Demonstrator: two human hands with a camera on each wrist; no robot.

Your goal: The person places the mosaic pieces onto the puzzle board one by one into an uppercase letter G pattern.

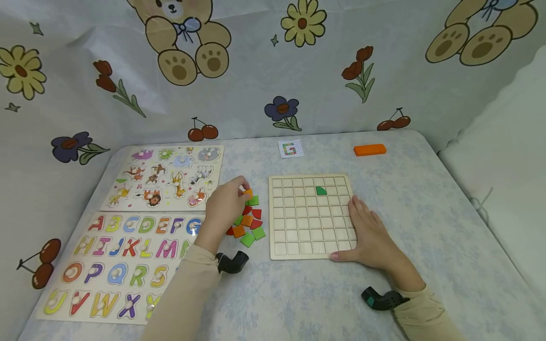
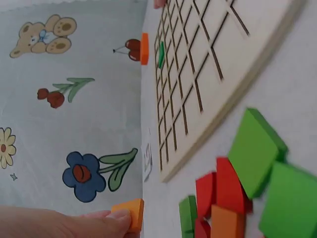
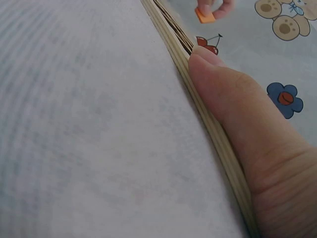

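Left of the square, pale wooden gridded board (image 1: 298, 237): loose pile of flat red, green and orange tiles (image 1: 247, 221), liable to scatter if brushed by the left hand (image 1: 223, 208). On board: dark-green curved-edge tile (image 1: 321, 191); could slide should the right hand (image 1: 371, 232) jolt it. Left fingers: pinching one orange square tile (image 2: 137, 210) near pile's far end. Right: extended against board's right edge, thumb splayed to near edge.

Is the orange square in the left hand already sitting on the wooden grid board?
No, the left hand pinches the orange square off to the left of the wooden grid board.
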